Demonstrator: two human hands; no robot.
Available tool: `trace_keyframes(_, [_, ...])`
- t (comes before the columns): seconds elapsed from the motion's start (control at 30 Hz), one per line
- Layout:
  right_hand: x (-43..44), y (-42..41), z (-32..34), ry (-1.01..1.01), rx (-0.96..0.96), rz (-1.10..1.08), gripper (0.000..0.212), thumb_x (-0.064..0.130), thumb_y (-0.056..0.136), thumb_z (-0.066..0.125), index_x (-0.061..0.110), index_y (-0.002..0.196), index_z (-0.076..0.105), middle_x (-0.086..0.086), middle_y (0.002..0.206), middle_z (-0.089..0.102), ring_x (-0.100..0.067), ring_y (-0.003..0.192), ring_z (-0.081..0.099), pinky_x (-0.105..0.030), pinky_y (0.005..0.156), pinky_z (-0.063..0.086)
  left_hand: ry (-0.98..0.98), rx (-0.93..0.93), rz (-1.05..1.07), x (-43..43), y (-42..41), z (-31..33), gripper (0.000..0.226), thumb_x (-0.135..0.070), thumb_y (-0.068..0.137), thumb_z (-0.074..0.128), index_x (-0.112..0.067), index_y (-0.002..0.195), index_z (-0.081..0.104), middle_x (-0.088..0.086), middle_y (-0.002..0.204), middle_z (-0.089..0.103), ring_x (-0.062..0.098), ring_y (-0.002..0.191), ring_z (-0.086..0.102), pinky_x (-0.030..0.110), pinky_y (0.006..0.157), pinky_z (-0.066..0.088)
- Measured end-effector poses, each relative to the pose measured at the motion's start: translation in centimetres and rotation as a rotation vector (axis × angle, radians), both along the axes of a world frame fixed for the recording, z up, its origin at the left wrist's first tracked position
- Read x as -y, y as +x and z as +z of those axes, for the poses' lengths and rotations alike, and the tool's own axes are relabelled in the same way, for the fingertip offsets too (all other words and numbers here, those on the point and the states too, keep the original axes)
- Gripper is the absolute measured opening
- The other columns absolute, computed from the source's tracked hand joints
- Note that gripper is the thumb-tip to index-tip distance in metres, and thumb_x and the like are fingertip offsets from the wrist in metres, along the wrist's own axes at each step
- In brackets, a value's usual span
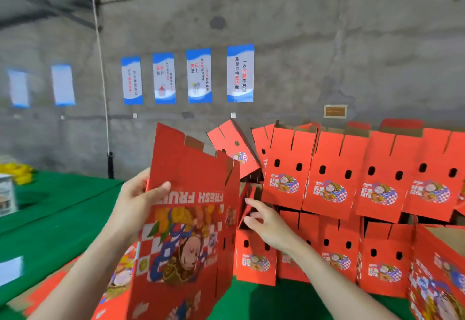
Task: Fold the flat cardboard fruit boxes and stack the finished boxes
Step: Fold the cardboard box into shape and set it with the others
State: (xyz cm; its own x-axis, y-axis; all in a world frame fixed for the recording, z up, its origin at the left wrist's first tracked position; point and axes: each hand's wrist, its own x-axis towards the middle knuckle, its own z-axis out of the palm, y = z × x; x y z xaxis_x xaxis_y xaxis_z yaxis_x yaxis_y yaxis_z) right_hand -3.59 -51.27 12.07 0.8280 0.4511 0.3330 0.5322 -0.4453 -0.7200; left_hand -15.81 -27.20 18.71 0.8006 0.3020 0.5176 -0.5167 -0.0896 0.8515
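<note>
A red cardboard fruit box [186,229] printed "FRESH FRUIT" and a cartoon figure stands on end in the middle, partly opened out. My left hand [137,201] grips its left edge, thumb on the printed face. My right hand [266,221] reaches past the box's right side, fingers straight and touching a red inner flap [247,200]. Behind, folded red boxes [332,173] are stacked two rows high along the wall. Flat printed blanks [118,277] lie low on the left, partly hidden by my left arm.
The green-covered table [57,221] runs to the left. One folded box [231,143] leans tilted at the stack's left end. A red box [437,274] stands at the lower right. Yellow items [18,171] and a white container [6,196] sit far left. Posters hang on the concrete wall.
</note>
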Motion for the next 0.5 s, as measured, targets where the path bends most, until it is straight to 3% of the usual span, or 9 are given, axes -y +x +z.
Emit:
trace_keyframes(0.1, [-0.7, 0.9, 2.0, 0.007, 0.017, -0.007, 0.054, 0.024, 0.100, 0.047, 0.025, 0.150, 0.026, 0.008, 0.155, 0.027, -0.012, 0.136, 0.036, -0.030, 0.110, 0.030, 0.029, 0.003, -0.092, -1.8, -0.5, 0.5, 0.046, -0.004, 0.088, 0.057, -0.036, 0.120, 0.062, 0.011, 0.102, 0.073, 0.033, 0.085, 0.071, 0.040, 0.066, 0.058])
trace_keyframes(0.23, [-1.4, 1.7, 3.7, -0.003, 0.024, 0.013, 0.057, 0.023, 0.100, 0.047, 0.023, 0.152, 0.022, 0.005, 0.156, 0.026, -0.014, 0.133, 0.039, -0.024, 0.103, 0.031, 0.010, 0.009, -0.175, -3.3, -1.4, 1.3, 0.048, -0.015, 0.078, 0.069, -0.034, 0.121, 0.061, 0.018, 0.104, 0.071, 0.037, 0.085, 0.070, 0.044, 0.068, 0.057])
trace_keyframes(0.33, [-1.9, 1.6, 4.8, 0.020, 0.079, -0.011, 0.062, 0.025, 0.098, 0.052, 0.024, 0.152, 0.021, 0.004, 0.150, 0.033, -0.014, 0.116, 0.050, -0.020, 0.090, 0.036, -0.036, 0.007, -0.284, -4.3, -1.9, 2.1, 0.053, -0.020, 0.071, 0.077, -0.027, 0.122, 0.061, 0.021, 0.104, 0.069, 0.040, 0.086, 0.070, 0.050, 0.071, 0.056])
trace_keyframes(0.4, [-1.9, 1.5, 5.5, 0.117, 0.136, -0.073, 0.065, 0.024, 0.095, 0.058, 0.020, 0.151, 0.025, 0.004, 0.144, 0.040, -0.018, 0.094, 0.056, -0.020, 0.076, 0.042, -0.059, 0.023, -0.329, -4.7, -1.7, 2.4, 0.053, -0.018, 0.070, 0.076, -0.024, 0.121, 0.061, 0.022, 0.102, 0.069, 0.039, 0.085, 0.070, 0.050, 0.071, 0.056])
trace_keyframes(0.5, [-0.8, 1.2, 6.6, 0.286, 0.137, -0.125, 0.054, 0.021, 0.092, 0.063, 0.016, 0.141, 0.041, 0.000, 0.114, 0.055, -0.018, 0.066, 0.054, -0.021, 0.057, 0.043, -0.103, 0.049, -0.373, -4.8, -0.8, 2.1, 0.053, -0.016, 0.069, 0.074, -0.020, 0.120, 0.062, 0.024, 0.101, 0.069, 0.039, 0.083, 0.070, 0.050, 0.070, 0.056])
